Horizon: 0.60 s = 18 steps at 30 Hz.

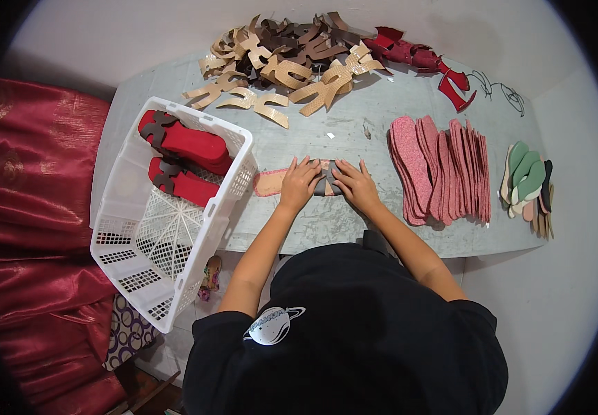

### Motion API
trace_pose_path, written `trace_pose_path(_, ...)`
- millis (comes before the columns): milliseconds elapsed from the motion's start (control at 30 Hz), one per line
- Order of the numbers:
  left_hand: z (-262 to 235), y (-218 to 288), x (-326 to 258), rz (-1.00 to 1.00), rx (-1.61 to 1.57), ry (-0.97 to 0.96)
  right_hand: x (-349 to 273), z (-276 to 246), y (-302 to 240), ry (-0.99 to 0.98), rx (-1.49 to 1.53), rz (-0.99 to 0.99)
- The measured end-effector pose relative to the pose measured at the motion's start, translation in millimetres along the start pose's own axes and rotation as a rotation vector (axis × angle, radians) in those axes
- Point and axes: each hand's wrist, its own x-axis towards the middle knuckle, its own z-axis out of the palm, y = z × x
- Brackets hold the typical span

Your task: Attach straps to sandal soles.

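Note:
A tan insole with pink edging (269, 182) lies crosswise on the table in front of me. Across its right part sits a dark grey-brown sandal strap (324, 185). My left hand (299, 182) rests on the middle of the insole beside the strap, its fingers stretched out. Against the strap's right side lies my right hand (356, 185), fingers extended over it and covering that end of the insole. Both hands press from above, and what is under the palms is hidden.
A white plastic crate (209, 225) with red sandals (191, 149) stands at the left. Tan and brown cut straps (292, 69) are heaped at the back, red strap pieces (416, 59) beside them. Pink soles (440, 169) stand in a row on the right, near green insoles (526, 169).

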Motion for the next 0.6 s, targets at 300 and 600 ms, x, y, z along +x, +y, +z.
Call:
trace_pose_path(300,-7,2,-1,0.05,-0.043,-0.035,-1,0,-2,-0.012,-0.029,0.02)
trace_pose_path(600,-17,3,-6,0.112,-0.057,-0.096,-1,1,-1,0.003,-0.006,0.018)
